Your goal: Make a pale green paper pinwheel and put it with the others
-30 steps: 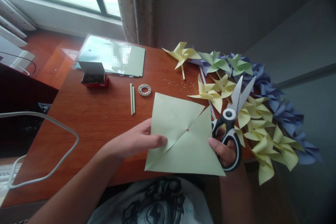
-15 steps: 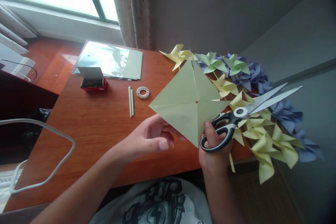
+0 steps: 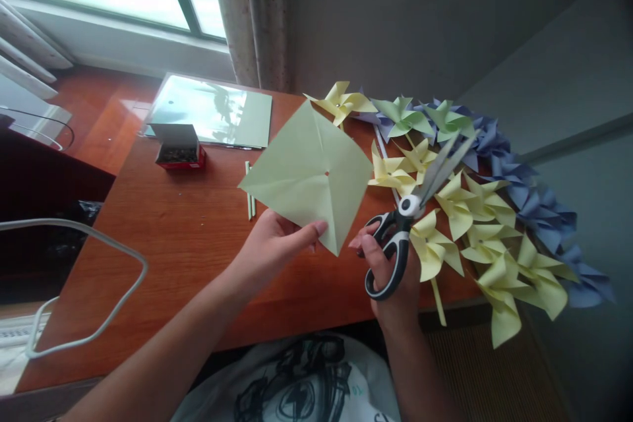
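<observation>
My left hand (image 3: 281, 241) pinches a square sheet of pale green paper (image 3: 297, 175) near its lower corner, thumb on top. The sheet is tilted with corners up and down, has crease lines, and shows a small reddish spot at its middle. In my right hand (image 3: 395, 277) are black and white scissors (image 3: 409, 208), thumb and fingers through the handles. Their blades are slightly apart, pointing up and to the right, away from the paper. Below the sheet's left corner, two pale green paper sticks (image 3: 250, 204) lie partly hidden on the table.
Yellow pinwheels (image 3: 430, 247), green pinwheels (image 3: 403, 117) and purple-blue pinwheels (image 3: 541, 211) crowd the right side of the wooden table (image 3: 188, 270). A small red box (image 3: 180, 157) with its lid up stands at the back left, before a glossy folder (image 3: 208, 109). A white cable (image 3: 133, 277) loops at the left.
The paper has moved left and passed from my right hand's grip to my left, which has closed on it. The scissors have shifted left, their blades turning more upward.
</observation>
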Motion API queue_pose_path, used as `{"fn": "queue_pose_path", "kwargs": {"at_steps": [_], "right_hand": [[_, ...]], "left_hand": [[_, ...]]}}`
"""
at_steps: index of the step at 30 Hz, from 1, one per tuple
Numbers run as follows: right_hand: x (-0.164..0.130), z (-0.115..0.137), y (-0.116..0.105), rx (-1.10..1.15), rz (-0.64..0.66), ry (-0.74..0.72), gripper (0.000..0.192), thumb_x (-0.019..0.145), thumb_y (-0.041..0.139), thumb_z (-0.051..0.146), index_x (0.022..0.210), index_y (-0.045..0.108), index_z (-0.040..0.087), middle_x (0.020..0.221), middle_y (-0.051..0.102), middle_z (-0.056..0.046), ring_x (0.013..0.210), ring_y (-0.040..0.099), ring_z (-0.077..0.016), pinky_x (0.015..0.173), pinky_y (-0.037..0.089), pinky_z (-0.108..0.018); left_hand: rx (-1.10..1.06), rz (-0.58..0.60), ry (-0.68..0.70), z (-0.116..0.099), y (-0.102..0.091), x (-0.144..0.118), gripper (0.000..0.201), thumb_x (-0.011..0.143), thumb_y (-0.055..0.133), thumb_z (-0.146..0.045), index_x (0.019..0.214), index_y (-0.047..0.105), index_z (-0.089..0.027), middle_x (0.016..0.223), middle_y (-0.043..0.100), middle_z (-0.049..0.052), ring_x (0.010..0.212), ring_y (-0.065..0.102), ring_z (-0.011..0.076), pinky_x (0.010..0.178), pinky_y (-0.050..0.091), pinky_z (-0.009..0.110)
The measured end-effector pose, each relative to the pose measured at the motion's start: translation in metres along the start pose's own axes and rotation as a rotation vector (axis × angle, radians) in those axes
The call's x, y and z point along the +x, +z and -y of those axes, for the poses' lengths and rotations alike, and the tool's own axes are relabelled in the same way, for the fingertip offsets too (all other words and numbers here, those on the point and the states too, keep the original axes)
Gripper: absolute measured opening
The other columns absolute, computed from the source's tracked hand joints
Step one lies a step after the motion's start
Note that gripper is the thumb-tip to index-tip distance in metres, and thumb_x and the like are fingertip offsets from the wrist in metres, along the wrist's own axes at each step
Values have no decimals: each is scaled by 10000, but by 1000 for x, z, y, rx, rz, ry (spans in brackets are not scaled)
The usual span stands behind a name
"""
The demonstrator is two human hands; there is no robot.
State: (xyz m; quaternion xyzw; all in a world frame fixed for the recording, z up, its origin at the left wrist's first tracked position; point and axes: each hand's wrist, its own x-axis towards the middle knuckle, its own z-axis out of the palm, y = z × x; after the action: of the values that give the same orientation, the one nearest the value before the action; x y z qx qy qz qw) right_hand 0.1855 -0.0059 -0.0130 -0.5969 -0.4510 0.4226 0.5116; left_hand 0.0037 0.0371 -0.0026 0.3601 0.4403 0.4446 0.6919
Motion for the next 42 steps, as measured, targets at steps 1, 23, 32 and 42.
{"fn": "queue_pose_path", "kwargs": {"at_steps": [1, 23, 32, 42], "right_hand": [[-3, 2, 1, 16, 39, 15, 250, 871, 694, 446, 912, 605, 216, 769, 646, 11, 736, 630, -182, 731, 472, -318], [-39, 7, -25, 167, 647, 519, 554, 706, 707, 727, 881, 588, 215, 738, 538, -10, 650, 553, -174, 610, 400, -290], [-38, 5, -17, 170, 608, 487, 559, 740, 685, 734, 867, 572, 201, 702, 507, 3, 620, 538, -155, 595, 406, -270], [-36, 10, -16, 148, 616, 461, 521, 778, 662, 704, 884, 581, 200, 714, 511, -7, 648, 539, -161, 606, 415, -269]], "left_hand": [[-22, -27, 8, 0, -1, 0, 192, 744, 839, -289, 746, 723, -136, 652, 714, 31, 610, 625, 149, 592, 486, 239], [-196, -181, 87, 2, -5, 4, 175, 780, 812, -277, 774, 736, -119, 707, 695, 41, 644, 611, 130, 625, 497, 239], [-99, -193, 52, 2, -3, 4, 222, 751, 827, -322, 726, 722, -129, 657, 678, 32, 598, 587, 128, 572, 460, 232], [-74, -158, 53, 3, -3, 3, 202, 790, 802, -307, 715, 720, -138, 658, 690, 25, 611, 596, 124, 584, 457, 228]]}}
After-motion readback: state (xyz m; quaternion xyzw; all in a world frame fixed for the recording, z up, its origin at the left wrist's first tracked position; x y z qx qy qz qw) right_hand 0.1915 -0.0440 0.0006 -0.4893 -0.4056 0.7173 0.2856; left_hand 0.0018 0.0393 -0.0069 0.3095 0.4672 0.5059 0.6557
